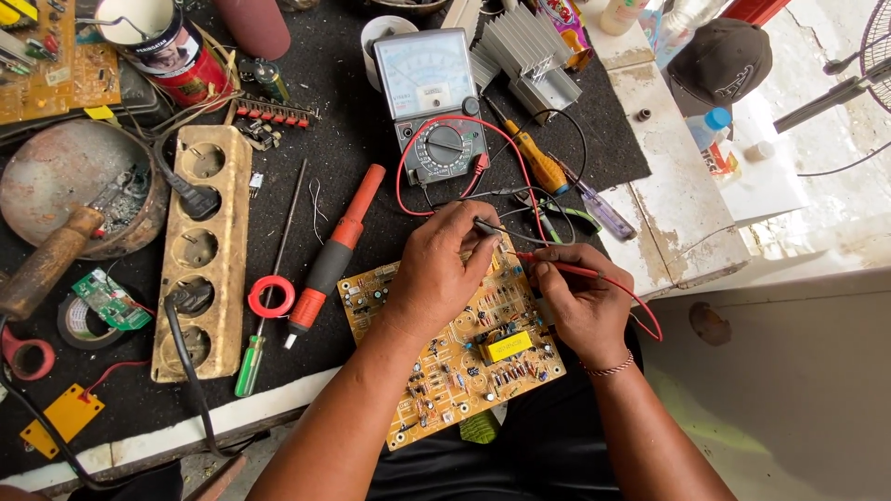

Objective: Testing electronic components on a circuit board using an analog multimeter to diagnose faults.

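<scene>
A yellow-brown circuit board [464, 357] crowded with small parts lies tilted at the bench's front edge, partly over my lap. My left hand [444, 264] rests on the board's upper part and pinches a black test probe [490, 228] between thumb and fingers. My right hand [580, 301] grips a red test probe [557, 266], its tip pointing left toward the black probe's tip near the board's top edge. Red and black leads run from both probes up to an analog multimeter [430, 102] standing behind the board.
A red-and-black soldering iron [332, 250], a green screwdriver [251, 364] and a wooden socket strip [204, 250] lie to the left. An orange-handled screwdriver [536, 162], a purple one [599, 206], metal heat sinks [524, 51] and a dark cap [722, 57] sit behind.
</scene>
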